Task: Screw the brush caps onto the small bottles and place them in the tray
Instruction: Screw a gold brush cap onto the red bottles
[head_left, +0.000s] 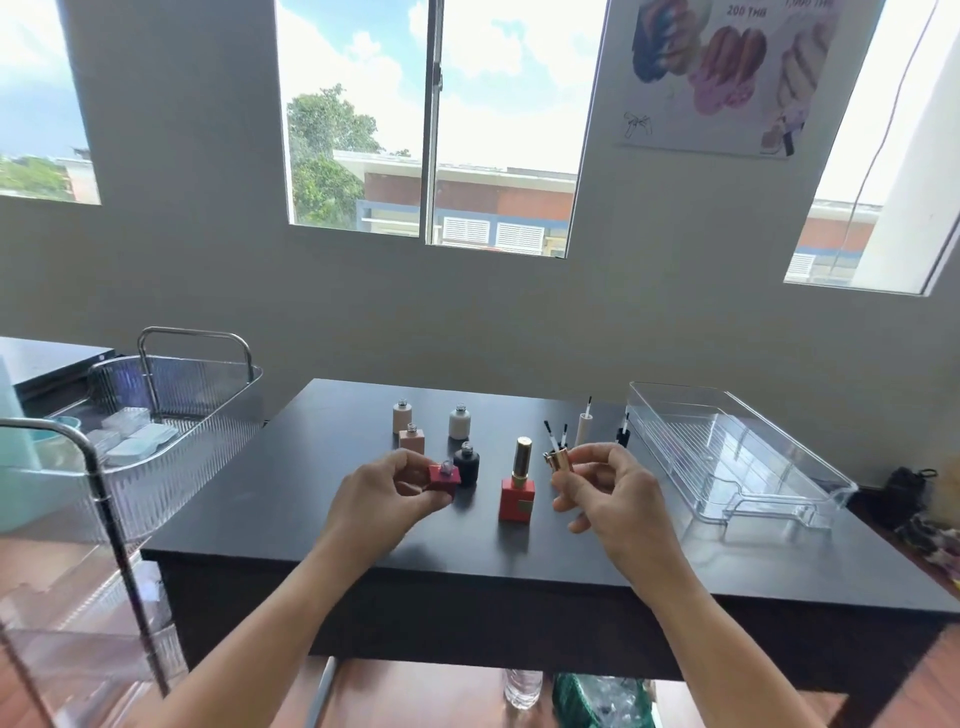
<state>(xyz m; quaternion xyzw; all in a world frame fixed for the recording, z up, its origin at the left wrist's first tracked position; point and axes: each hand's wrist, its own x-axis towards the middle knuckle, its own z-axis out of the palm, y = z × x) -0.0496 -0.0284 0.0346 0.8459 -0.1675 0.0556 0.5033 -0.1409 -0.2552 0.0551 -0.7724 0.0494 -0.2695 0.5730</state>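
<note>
Two hands hold a little bottle and a cap above a black table (291, 525).

A see-through cart (197, 400) stands to the left, and the clear tray (727, 457) sits on the right with nothing in it. Nothing blocks the hands. The left hand (384, 491) curls its fingers tight round an open red bottle (444, 475). The right hand (610, 496) pinches a gold cap (561, 460) with thumb and fingertips. The two are near each other but apart. Four more open bottles stand behind: a tan bottle (402, 417), a white bottle (460, 422), a pink bottle (412, 439) and a black bottle (466, 462). One capped red bottle (518, 493) stands between the hands. Some brush caps (584, 428) stand near the tray, too small to count.
</note>
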